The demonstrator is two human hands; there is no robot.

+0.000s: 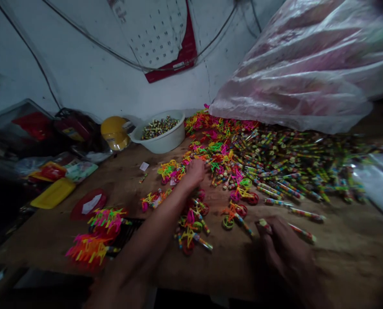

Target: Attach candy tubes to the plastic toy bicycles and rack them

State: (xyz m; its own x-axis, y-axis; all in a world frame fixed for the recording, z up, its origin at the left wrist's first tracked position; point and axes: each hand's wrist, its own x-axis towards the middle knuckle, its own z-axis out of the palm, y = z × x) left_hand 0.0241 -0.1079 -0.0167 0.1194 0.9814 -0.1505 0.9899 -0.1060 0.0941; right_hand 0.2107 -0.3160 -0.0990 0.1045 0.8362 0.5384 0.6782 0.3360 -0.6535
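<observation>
My left hand (195,171) reaches to the near edge of a heap of small plastic toy bicycles (215,148). Its fingers are hidden behind the hand, so I cannot see what they touch. My right hand (286,244) is closed at the front right, pinching a small colourful tube (265,225) whose pale end shows at the fingertips. Another such tube (303,234) lies just beyond the knuckles. Between my hands, several toy bicycles (234,214) lie on the wooden table (230,266), some with a tube attached.
A large pile of tubes (284,159) spreads across the back right, beneath a big plastic bag (291,81). Behind my left hand stands a white basin (164,141) holding small pieces. Bundled toy bicycles (90,249), a red dish (78,206) and a yellow tray (53,193) are leftward.
</observation>
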